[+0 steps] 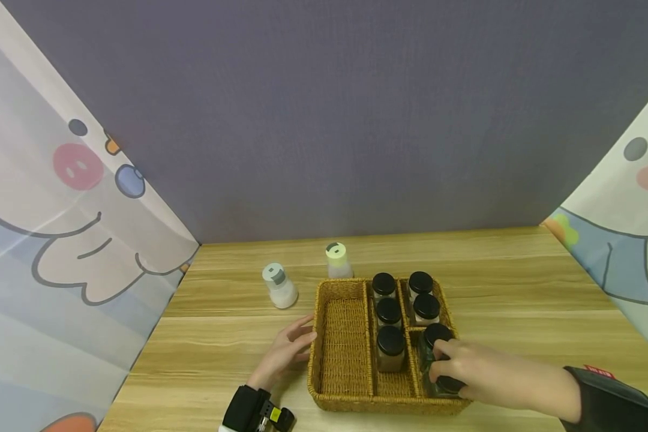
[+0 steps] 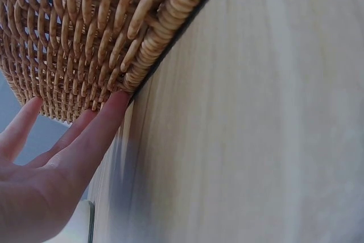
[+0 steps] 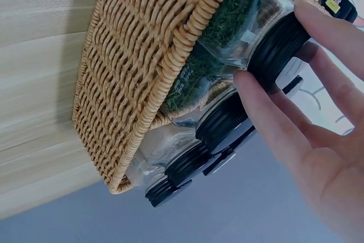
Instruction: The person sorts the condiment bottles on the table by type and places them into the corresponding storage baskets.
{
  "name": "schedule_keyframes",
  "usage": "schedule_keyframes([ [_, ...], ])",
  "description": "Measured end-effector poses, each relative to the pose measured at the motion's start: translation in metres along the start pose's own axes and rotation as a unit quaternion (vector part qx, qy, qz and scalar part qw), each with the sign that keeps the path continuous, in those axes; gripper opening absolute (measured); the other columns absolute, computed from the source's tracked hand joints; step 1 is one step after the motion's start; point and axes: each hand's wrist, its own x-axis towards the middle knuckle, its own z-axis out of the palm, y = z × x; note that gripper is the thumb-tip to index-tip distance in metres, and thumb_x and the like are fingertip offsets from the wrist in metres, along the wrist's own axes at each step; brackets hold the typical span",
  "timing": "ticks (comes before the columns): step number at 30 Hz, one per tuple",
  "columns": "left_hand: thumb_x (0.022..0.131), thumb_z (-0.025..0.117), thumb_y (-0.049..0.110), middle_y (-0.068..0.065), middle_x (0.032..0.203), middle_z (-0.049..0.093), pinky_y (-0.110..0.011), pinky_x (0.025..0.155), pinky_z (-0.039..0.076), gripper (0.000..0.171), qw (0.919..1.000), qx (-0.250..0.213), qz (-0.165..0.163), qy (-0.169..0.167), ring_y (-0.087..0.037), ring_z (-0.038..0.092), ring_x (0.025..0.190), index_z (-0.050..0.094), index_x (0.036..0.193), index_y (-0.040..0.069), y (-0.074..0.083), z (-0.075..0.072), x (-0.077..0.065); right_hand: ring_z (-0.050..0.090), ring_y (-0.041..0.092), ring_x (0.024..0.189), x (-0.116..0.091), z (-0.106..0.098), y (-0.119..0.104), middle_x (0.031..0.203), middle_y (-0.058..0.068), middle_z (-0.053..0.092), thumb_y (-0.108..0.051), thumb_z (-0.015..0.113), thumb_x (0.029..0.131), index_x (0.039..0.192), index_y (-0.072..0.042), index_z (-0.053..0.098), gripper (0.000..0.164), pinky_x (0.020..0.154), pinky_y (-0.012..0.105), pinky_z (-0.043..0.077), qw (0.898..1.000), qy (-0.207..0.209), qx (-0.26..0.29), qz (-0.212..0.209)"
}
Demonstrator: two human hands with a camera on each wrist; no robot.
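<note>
A woven basket [image 1: 341, 342] with dividers stands on the wooden table. My left hand [image 1: 286, 354] touches its left outer side with extended fingers; in the left wrist view the fingertips [image 2: 118, 99] meet the weave near the bottom edge. Over the front right compartment, my right hand [image 1: 477, 369] pinches the black lid [image 3: 278, 49] of a square glass jar holding dried green herbs [image 3: 230, 24]. Just behind it sits another green-filled jar with a black lid [image 1: 437, 333]. The right fingers partly cover the front jar from above.
Black-lidded jars [image 1: 389, 311] line the basket's middle column, and two more [image 1: 426, 306] sit in the back right compartment. Left of the basket stands a shaker with a pale lid [image 1: 281, 289]; another with a yellowish lid [image 1: 338, 261] is behind it. A grey wall [image 1: 356, 150] bounds the table's back.
</note>
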Motion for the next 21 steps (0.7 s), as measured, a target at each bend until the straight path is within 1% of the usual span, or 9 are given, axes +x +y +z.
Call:
schedule_keyframes([
  [9, 0.086, 0.056, 0.024, -0.032, 0.131, 0.032, -0.043, 0.084, 0.047, 0.061, 1.0000, 0.000, 0.002, 0.002, -0.036, 0.046, 0.111, 0.029, 0.137, 0.002, 0.0014, 0.0000, -0.0004, 0.035, -0.002, 0.064, -0.0010, 0.0018, 0.0022, 0.085, -0.005, 0.042, -0.003, 0.078, 0.057, 0.094, -0.018, 0.062, 0.043, 0.046, 0.011, 0.032, 1.000, 0.022, -0.005, -0.014],
  [13, 0.087, 0.056, 0.023, -0.032, 0.132, 0.031, -0.042, 0.084, 0.047, 0.061, 1.0000, -0.005, 0.003, -0.001, -0.037, 0.045, 0.112, 0.028, 0.137, 0.002, 0.0024, 0.0003, -0.0008, 0.039, -0.002, 0.065, -0.0028, 0.0024, 0.0024, 0.088, -0.004, 0.046, -0.003, 0.077, 0.060, 0.097, -0.019, 0.062, 0.044, 0.046, 0.012, 0.033, 1.000, 0.016, 0.005, -0.002],
  [17, 0.087, 0.055, 0.023, -0.032, 0.132, 0.030, -0.042, 0.084, 0.047, 0.061, 1.0000, -0.003, 0.003, -0.003, -0.038, 0.044, 0.112, 0.027, 0.137, 0.002, 0.0038, 0.0010, -0.0015, 0.048, 0.001, 0.069, -0.0045, 0.0023, 0.0019, 0.093, -0.001, 0.050, -0.003, 0.075, 0.062, 0.100, -0.019, 0.062, 0.043, 0.048, 0.012, 0.037, 1.000, 0.011, 0.011, 0.011],
  [21, 0.087, 0.055, 0.023, -0.033, 0.132, 0.030, -0.043, 0.084, 0.047, 0.061, 1.0000, -0.003, 0.003, -0.002, -0.039, 0.043, 0.113, 0.027, 0.137, 0.001, 0.0053, 0.0014, -0.0018, 0.051, 0.003, 0.070, -0.0046, 0.0013, 0.0012, 0.095, 0.001, 0.051, -0.005, 0.075, 0.063, 0.101, -0.019, 0.062, 0.042, 0.048, 0.012, 0.039, 1.000, 0.011, 0.010, 0.016],
])
